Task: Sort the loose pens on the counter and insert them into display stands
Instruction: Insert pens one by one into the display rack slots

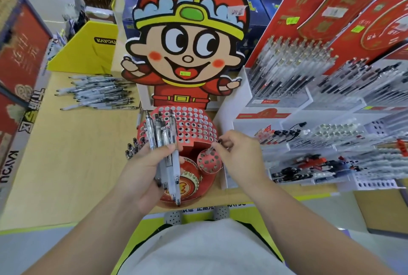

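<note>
A red cardboard display stand [194, 126] shaped like a cartoon figure sits on the counter, its skirt dotted with empty holes. In front of it is a small round red holder [208, 163] with holes. My left hand [141, 171] grips a bundle of clear pens [164, 142], their tips pointing down toward me. My right hand [236, 153] pinches a single pen [213, 147], its tip at a hole in the small round holder. A pile of loose pens [99, 93] lies on the counter at the back left.
White tiered racks [331, 120] filled with pens stand to the right, with red header cards behind. A yellow box [88, 49] sits at the back left, and large red boxes [19, 71] line the left edge. A few dark pens [132, 150] lie beside my left hand.
</note>
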